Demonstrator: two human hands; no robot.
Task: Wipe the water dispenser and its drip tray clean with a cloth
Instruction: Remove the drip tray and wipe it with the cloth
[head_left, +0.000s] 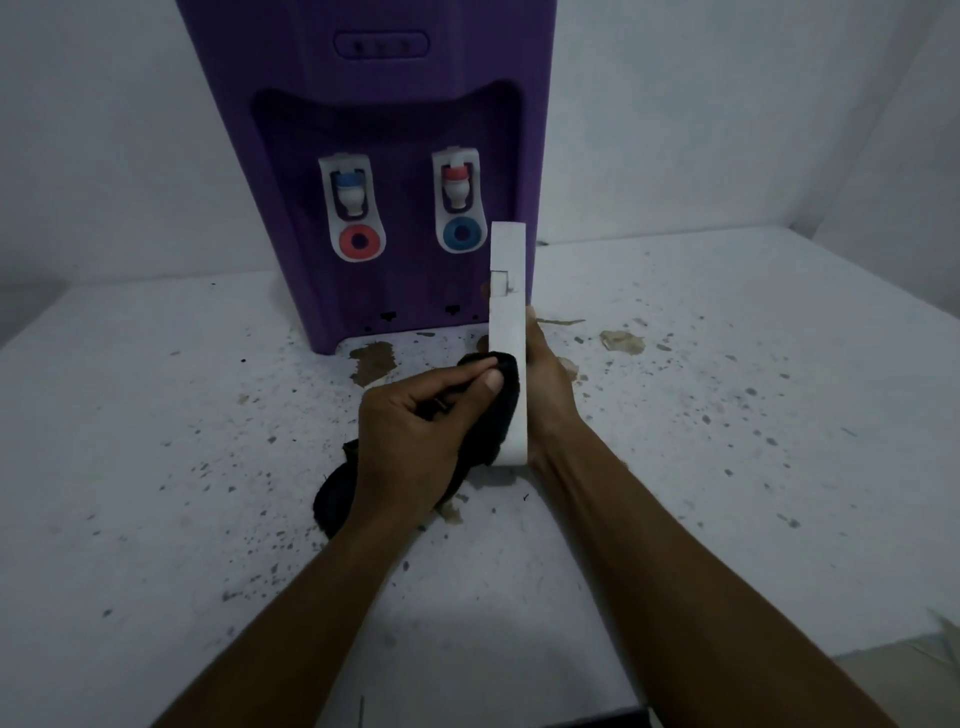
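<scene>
Clutches black cloth (501, 410) in left hand (410, 436), pressing it to white drip tray (508, 332). Grips that tray on edge with right hand (550, 384), long axis running away toward purple water dispenser (405, 130) just beyond both hands. Panel marks (382, 45) there too blurred to read.

A white counter (727, 415), speckled with dark flecks and brown stains (371, 364), meets white walls (104, 156) behind.

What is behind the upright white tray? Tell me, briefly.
Behind the white tray stands the purple dispenser, one front corner covered by it. The right hand grips the tray from its far side, with its fingers mostly hidden.
</scene>
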